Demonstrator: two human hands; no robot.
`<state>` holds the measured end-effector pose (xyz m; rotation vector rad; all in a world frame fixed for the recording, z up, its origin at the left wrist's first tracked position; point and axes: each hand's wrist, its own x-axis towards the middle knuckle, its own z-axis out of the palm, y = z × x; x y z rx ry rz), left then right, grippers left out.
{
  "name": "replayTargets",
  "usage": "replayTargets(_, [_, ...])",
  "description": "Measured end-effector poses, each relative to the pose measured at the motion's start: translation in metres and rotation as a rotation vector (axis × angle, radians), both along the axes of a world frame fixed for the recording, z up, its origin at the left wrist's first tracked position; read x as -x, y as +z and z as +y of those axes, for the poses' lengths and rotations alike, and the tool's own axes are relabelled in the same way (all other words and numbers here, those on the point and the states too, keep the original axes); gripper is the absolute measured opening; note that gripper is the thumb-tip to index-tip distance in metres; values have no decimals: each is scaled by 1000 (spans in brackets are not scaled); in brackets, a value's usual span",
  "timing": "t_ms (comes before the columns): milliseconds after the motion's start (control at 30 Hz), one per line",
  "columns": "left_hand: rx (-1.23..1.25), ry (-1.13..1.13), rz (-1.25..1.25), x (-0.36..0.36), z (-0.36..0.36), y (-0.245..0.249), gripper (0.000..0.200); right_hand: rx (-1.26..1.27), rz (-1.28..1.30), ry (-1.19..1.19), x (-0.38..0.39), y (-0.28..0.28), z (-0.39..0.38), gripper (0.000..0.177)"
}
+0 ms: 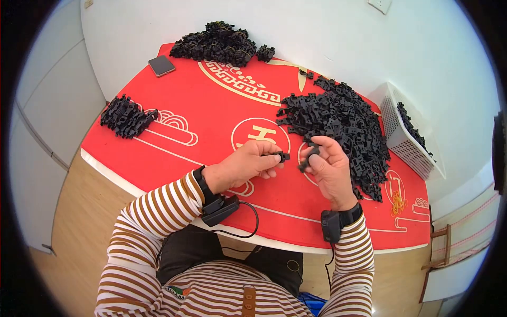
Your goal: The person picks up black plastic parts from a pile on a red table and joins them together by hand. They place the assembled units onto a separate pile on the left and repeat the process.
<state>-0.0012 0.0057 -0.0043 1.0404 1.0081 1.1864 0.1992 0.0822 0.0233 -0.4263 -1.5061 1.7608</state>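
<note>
The small plastic pieces (284,157) just right of centre are black, as is their loose heap (338,121) at 2 o'clock. The red surface (190,95) bears pale-gold motifs: a fretwork arc (237,84) at 12, cloud-like loops (174,120) at 10. The perforated plastic basket (409,156) at 3 is white, the fabric sleeves (153,211) brown-and-white striped.

Place: most likely a room in a home, with small-parts handwork set up in it
Floor (84,211): pale, wood-look
Wall (137,26): plain white, with a socket (380,5)
Left side: tall white panels (53,68) like wardrobe doors
Desk (111,171): spread with a red cloth (195,103) in pale gold ornament, more festive than industrial
Workshop signs: black parts (338,116) heaped in bulk, more in a white basket (412,150), loose yellow bands (397,205)
</note>
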Motion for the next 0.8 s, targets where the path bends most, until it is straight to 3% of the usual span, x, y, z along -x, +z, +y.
replayTargets(233, [13, -53, -80, -1, -3, 4, 13, 2, 20, 17, 5, -17, 1, 26])
replayTargets(433, [-51, -223, 36, 2, -5, 4, 21, 7, -92, -55, 6, -12, -3, 25])
replayTargets(633, [-147, 17, -90, -4, -2, 4, 29, 50, -22, -69, 5, -16, 0, 22])
replayTargets(800, [50, -22, -117, -2, -5, 6, 29, 62, 15, -45, 7, -18, -2, 22])
